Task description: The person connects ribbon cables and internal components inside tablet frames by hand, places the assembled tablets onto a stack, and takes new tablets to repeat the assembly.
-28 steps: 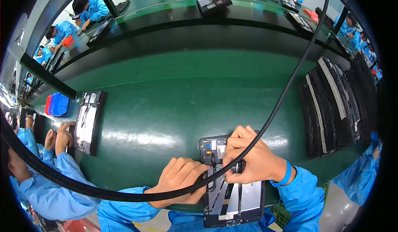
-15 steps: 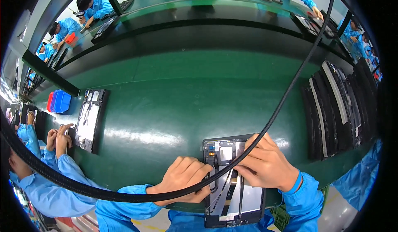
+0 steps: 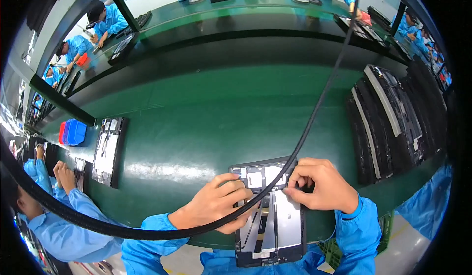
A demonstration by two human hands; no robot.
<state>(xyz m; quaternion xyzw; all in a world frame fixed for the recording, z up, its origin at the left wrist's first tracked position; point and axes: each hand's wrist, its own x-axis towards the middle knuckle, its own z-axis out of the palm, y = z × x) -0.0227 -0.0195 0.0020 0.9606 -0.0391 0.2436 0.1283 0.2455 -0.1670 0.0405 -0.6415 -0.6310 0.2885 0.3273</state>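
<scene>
An open-backed tablet [image 3: 288, 216] lies at the near edge of the green table, its pale plates, dark strips and circuit parts exposed. My left hand [image 3: 214, 203] is curled round its upper left edge, the fingertips partly hidden behind a black cable. At the upper right edge my right hand [image 3: 322, 184] is closed in a pinch over the tablet. Whatever lies between those fingertips is too small or too hidden to name. The black cable [image 3: 314, 112] crosses the picture in front of the tablet and my left hand.
Stacked black tablet housings [image 3: 388, 127] stand at the right. Another pile of open tablets [image 3: 105, 152] sits at the left, near blue and red bins [image 3: 74, 131]. A co-worker's hands [image 3: 65, 175] work at the far left. A dark shelf edge [image 3: 221, 44] runs across the back.
My right hand has drawn back from over the tablet's upper middle to its right edge, uncovering more parts. The view has shifted slightly. My left hand stays at the left edge.
</scene>
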